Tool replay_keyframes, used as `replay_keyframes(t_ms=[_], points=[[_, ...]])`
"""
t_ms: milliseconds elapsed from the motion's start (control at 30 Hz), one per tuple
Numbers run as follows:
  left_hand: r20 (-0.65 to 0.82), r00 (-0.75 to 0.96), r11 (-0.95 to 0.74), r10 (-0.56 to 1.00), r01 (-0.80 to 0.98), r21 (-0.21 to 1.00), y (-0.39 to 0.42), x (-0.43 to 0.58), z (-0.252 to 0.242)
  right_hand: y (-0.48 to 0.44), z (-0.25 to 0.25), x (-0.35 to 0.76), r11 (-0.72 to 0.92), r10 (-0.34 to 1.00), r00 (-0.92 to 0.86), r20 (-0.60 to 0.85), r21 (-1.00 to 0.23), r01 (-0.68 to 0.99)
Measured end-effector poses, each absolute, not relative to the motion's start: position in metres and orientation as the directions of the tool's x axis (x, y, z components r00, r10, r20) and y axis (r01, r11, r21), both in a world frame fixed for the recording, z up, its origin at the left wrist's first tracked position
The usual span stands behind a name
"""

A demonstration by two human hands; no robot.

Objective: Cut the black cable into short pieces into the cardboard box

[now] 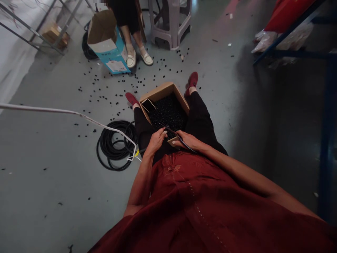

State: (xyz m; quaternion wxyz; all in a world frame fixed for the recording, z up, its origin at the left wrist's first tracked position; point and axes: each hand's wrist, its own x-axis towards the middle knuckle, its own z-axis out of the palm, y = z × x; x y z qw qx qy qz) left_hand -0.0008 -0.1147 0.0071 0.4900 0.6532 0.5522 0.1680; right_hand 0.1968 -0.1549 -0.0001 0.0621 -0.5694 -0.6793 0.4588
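A long thin black strip [187,144] runs slantwise between my hands; I cannot make out its exact kind. My left hand [157,138] is closed in a pinch at the strip's far part, thumb against fingers. Farther along, my right hand [190,141] is closed around it, and the near end sticks out along my wrist. Just beyond both hands, between my legs, stands an open cardboard box [158,89] holding a heap of small black pieces [170,110]. A smaller open box [148,105] sits tilted at its left side.
A coil of black tubing [109,140] and a white cable [65,111] are at left. Small black pieces litter the floor [65,147]. Ahead are a blue carton [112,58], another person's feet [137,60] and a plastic stool [171,28]. A blue metal frame [325,130] stands right.
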Motion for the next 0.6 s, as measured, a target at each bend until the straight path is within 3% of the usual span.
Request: replay_keyframes(t_ms=[367,600], points=[[-0.373,0.317,0.156,0.872,0.543,0.825,-0.110,0.007,-0.007,-0.157,-0.013,0.199,-0.103,0.822,-0.285,-0.493,-0.620,0.778],[-0.469,0.320,0.242,0.823,0.549,0.800,-0.100,0.003,-0.032,-0.145,-0.032,0.189,-0.147,0.752,-0.226,-0.620,-0.491,0.859]])
